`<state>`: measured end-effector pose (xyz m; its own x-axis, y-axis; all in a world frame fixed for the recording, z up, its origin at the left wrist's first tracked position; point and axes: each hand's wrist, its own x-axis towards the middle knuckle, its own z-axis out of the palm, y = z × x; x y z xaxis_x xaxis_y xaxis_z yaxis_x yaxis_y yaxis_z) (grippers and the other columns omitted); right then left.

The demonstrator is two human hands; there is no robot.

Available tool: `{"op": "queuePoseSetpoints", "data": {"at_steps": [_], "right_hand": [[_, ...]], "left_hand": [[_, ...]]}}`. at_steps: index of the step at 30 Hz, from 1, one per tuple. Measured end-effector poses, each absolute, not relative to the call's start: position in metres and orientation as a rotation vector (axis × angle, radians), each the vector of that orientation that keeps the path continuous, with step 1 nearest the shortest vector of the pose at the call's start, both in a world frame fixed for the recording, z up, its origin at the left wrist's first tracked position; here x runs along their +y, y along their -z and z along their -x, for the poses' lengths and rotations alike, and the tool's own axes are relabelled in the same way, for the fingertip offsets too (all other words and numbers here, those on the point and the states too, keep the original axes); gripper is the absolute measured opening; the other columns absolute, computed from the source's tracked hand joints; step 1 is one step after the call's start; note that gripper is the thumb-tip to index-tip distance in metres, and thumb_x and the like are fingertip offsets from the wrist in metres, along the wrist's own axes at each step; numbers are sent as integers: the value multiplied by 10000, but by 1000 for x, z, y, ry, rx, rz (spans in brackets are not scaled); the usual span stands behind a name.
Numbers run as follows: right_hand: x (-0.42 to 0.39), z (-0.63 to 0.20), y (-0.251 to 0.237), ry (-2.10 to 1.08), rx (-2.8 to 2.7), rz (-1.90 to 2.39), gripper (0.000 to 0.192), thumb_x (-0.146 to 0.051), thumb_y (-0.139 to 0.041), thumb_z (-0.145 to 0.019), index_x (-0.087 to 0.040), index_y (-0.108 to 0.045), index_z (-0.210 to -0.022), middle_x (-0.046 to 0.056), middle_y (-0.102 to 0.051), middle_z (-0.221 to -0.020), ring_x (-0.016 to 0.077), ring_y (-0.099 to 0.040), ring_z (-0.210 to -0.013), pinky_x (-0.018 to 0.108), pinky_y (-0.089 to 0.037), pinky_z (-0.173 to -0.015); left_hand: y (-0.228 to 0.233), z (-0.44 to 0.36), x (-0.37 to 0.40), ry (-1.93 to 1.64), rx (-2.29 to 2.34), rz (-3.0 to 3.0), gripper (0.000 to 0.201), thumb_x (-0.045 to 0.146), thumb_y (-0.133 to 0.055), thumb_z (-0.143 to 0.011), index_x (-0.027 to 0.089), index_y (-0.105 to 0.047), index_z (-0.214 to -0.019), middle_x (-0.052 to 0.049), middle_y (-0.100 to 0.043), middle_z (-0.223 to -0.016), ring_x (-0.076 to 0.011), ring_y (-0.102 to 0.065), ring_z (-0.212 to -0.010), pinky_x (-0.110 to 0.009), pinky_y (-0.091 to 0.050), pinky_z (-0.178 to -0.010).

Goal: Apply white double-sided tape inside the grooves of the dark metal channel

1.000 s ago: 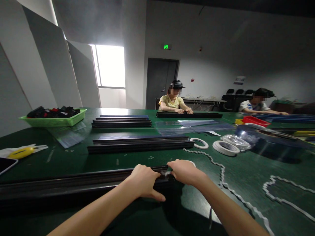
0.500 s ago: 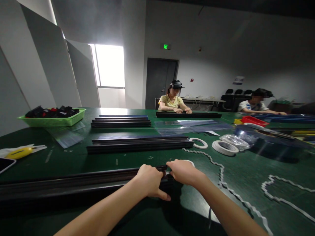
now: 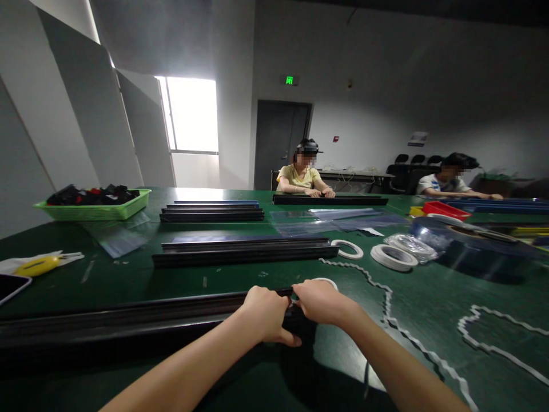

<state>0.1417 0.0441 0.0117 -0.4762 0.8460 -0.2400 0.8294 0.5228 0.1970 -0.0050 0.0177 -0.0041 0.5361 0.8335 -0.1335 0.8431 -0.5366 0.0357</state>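
Observation:
A long black channel-shaped profile lies across the near table, its right end under my hands. My left hand is closed over the profile near that end, with the thumb stretched down along the near side. Right beside it, my right hand pinches at the profile's end with bent fingers. A small pale bit shows between the fingertips, too small to name. A white tape roll is partly hidden behind my right hand.
Beyond lie more black profiles, white tape rolls, a large clear film roll and a wavy white strip. A green basket of black parts stands left. Two people work across the green table.
My left hand has shifted slightly right along the profile, closer to my right hand. The pale bit between the hands shows less. The view has moved a little.

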Motion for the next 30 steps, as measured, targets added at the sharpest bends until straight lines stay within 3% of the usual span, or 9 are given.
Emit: {"op": "queuePoseSetpoints", "data": {"at_steps": [30], "right_hand": [[46, -139, -16, -193, 2407, -1342, 210, -151, -549, -694, -146, -685, -853, 152, -707, -880, 300, -665, -828, 331, -461, -619]], "left_hand": [[9, -1, 15, 185, 1520, -2683, 671, 703, -564, -623, 169, -633, -1024, -129, -708, -922, -301, -662, -802, -383, -516, -678]]}}
